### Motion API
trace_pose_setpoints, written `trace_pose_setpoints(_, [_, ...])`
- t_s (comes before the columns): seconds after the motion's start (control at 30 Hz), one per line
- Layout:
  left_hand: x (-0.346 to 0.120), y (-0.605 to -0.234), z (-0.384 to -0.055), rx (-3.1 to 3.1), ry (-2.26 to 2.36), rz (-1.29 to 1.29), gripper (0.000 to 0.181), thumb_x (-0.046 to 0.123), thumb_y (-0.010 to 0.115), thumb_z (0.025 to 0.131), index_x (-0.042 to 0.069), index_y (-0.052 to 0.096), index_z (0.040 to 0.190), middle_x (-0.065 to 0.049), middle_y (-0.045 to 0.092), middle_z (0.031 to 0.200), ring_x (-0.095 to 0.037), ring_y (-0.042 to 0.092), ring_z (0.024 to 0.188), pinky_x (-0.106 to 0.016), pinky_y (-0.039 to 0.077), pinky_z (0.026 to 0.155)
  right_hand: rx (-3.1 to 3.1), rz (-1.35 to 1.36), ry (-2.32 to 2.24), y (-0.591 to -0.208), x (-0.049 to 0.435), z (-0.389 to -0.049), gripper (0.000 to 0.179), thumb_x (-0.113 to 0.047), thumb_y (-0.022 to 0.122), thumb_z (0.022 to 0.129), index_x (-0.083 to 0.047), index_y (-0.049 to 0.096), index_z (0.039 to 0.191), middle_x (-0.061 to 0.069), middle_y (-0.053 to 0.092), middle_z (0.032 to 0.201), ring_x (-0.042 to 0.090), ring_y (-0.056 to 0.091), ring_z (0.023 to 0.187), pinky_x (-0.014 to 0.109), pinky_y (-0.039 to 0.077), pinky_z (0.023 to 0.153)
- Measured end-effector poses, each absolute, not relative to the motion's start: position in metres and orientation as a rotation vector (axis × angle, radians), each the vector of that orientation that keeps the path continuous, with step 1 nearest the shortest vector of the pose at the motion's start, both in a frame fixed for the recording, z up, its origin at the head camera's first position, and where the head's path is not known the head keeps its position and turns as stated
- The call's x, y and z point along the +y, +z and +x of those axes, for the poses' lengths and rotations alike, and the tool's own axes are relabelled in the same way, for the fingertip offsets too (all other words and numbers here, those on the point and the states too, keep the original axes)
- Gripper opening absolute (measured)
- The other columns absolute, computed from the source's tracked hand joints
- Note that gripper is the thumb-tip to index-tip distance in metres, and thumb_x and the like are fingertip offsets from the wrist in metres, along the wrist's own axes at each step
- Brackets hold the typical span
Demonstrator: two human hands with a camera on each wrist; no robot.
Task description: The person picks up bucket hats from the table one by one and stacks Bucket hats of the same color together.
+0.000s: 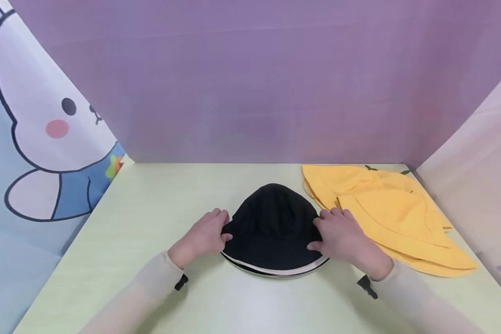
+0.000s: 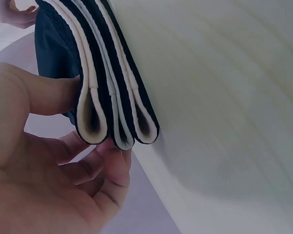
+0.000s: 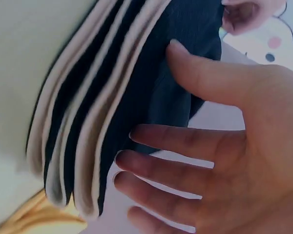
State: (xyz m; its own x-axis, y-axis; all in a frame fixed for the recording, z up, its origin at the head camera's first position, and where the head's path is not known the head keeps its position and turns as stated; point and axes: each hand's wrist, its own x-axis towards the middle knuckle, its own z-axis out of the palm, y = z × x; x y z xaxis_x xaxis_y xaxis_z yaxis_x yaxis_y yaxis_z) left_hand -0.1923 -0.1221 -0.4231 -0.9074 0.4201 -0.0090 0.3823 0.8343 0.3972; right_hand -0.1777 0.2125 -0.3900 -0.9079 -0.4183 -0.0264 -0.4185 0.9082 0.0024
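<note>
Black hats (image 1: 273, 227), pinched by left fingers (image 2: 116, 168), touched by straight right fingers (image 3: 161, 165), sit beside piled yellow hats (image 1: 394, 213).

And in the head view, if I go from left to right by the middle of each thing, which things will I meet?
Printed rabbit, left hand, stacked black hats, right hand, yellow hats.

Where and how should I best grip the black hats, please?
The black hats are probably best held by both ends of their brims, coming from left and right. There each brim folds into a loop, and the loops lie stacked, so pinching from above and below should keep them together.
</note>
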Motion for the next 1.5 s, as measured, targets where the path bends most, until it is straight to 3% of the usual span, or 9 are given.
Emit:
trace_pose_setpoints(0.1, [-0.120, -0.422, -0.192, 2.929, 0.564, 0.633, 0.023, 0.012, 0.074, 0.091, 0.004, 0.053, 0.098, -0.003, 0.048, 0.088, -0.026, 0.049, 0.081, -0.039, 0.046, 0.078, 3.026, -0.677, 0.020, -0.395, 0.205, -0.174, 0.050, -0.044, 0.085, 0.078, -0.002, 0.068, 0.101, 0.011, 0.057, 0.097, 0.031, 0.053, 0.089, 0.047, 0.049, 0.075])
trace_pose_setpoints(0.27, [-0.111, -0.418, -0.189, 2.989, 0.407, 0.638, 0.026, 0.012, 0.073, 0.089, 0.001, 0.053, 0.101, -0.008, 0.047, 0.089, -0.029, 0.049, 0.079, -0.041, 0.047, 0.071, 3.021, -0.667, 0.060, -0.403, 0.197, -0.171, 0.047, -0.038, 0.085, 0.080, 0.001, 0.066, 0.099, 0.015, 0.054, 0.096, 0.031, 0.050, 0.086, 0.045, 0.051, 0.068])
trace_pose_setpoints(0.47, [-0.082, -0.411, -0.177, 3.175, 0.137, 0.768, 0.049, 0.010, 0.079, 0.073, 0.002, 0.053, 0.114, -0.014, 0.049, 0.102, -0.033, 0.051, 0.088, -0.044, 0.048, 0.071, 3.009, -0.673, 0.119, -0.407, 0.192, -0.169, 0.043, -0.036, 0.083, 0.082, 0.000, 0.065, 0.097, 0.015, 0.052, 0.095, 0.031, 0.048, 0.087, 0.043, 0.050, 0.063])
trace_pose_setpoints(0.57, [-0.059, -0.402, -0.170, 3.168, 0.061, 0.851, 0.054, 0.017, 0.080, 0.078, 0.008, 0.054, 0.124, -0.014, 0.051, 0.114, -0.034, 0.053, 0.099, -0.046, 0.049, 0.077, 3.013, -0.669, 0.148, -0.407, 0.190, -0.170, 0.043, -0.036, 0.084, 0.081, -0.001, 0.064, 0.095, 0.014, 0.051, 0.094, 0.031, 0.048, 0.086, 0.042, 0.050, 0.061])
trace_pose_setpoints(0.7, [-0.027, -0.396, -0.165, 3.034, -0.035, 0.887, 0.057, 0.041, 0.071, 0.093, 0.021, 0.052, 0.143, -0.012, 0.048, 0.135, -0.032, 0.049, 0.120, -0.049, 0.048, 0.090, 3.018, -0.675, 0.178, -0.407, 0.187, -0.172, 0.045, -0.036, 0.086, 0.079, 0.000, 0.065, 0.095, 0.015, 0.052, 0.094, 0.031, 0.048, 0.087, 0.042, 0.051, 0.061])
trace_pose_setpoints(0.77, [-0.015, -0.398, -0.165, 2.975, -0.068, 0.879, 0.063, 0.051, 0.068, 0.093, 0.026, 0.050, 0.148, -0.011, 0.045, 0.142, -0.031, 0.045, 0.127, -0.051, 0.047, 0.094, 3.014, -0.677, 0.186, -0.408, 0.186, -0.172, 0.046, -0.037, 0.086, 0.079, 0.001, 0.066, 0.098, 0.016, 0.053, 0.096, 0.031, 0.049, 0.087, 0.043, 0.051, 0.062])
trace_pose_setpoints(1.07, [-0.001, -0.410, -0.172, 2.854, -0.101, 0.817, 0.076, 0.067, 0.070, 0.085, 0.032, 0.049, 0.149, -0.008, 0.038, 0.144, -0.028, 0.040, 0.126, -0.055, 0.050, 0.093, 3.025, -0.659, 0.165, -0.409, 0.188, -0.170, 0.047, -0.036, 0.087, 0.078, 0.001, 0.068, 0.098, 0.016, 0.055, 0.097, 0.030, 0.048, 0.087, 0.043, 0.051, 0.064])
trace_pose_setpoints(1.5, [-0.002, -0.410, -0.171, 2.840, -0.189, 0.805, 0.075, 0.068, 0.064, 0.088, 0.032, 0.046, 0.151, -0.006, 0.038, 0.145, -0.028, 0.040, 0.127, -0.055, 0.050, 0.093, 2.986, -0.672, 0.088, -0.406, 0.182, -0.172, 0.037, -0.028, 0.087, 0.079, 0.000, 0.068, 0.092, 0.009, 0.051, 0.090, 0.025, 0.046, 0.082, 0.039, 0.050, 0.062])
